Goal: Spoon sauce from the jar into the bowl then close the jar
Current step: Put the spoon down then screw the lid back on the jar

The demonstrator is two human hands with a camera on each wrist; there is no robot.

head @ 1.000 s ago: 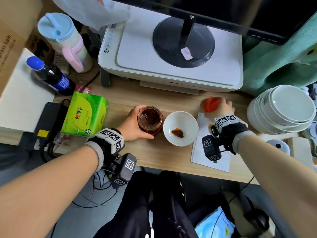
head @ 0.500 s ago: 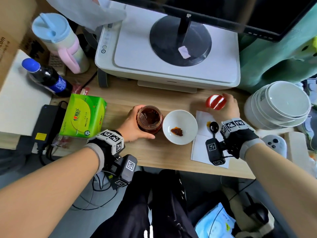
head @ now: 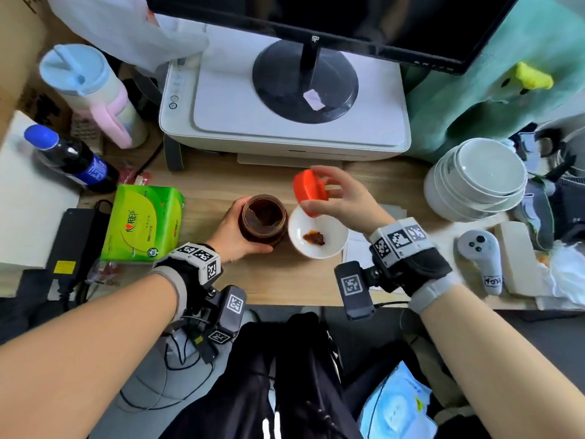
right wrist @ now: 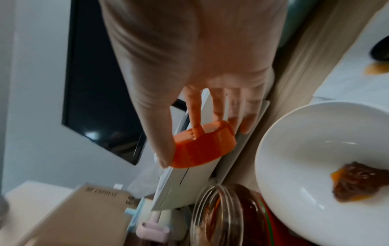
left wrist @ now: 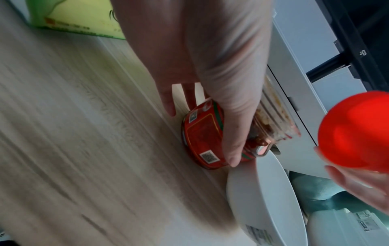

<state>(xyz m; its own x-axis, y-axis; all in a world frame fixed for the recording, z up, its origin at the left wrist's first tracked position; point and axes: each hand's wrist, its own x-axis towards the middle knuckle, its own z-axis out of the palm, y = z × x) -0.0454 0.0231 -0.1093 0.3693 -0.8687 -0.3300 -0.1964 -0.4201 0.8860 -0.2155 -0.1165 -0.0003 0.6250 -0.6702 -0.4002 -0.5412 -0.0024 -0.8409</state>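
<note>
While left hand (head: 235,231) grips jar (head: 264,221), right hand (head: 343,198) holds lid (head: 309,192)

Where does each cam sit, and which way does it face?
Head: above desk, looking down; both forearms, left hand on jar, right hand holding lid.
Left wrist: along left hand to jar, bowl.
Right wrist: along right hand to lid, monitor.
Shared: jar, lid, bowl in all three.

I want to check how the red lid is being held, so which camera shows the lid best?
The right wrist view: the red lid is sharp, its ribbed side visible, pinched between the thumb and fingers of the right hand. The head view shows the red lid small, above the bowl. The left wrist view shows only a blurred part.
</note>
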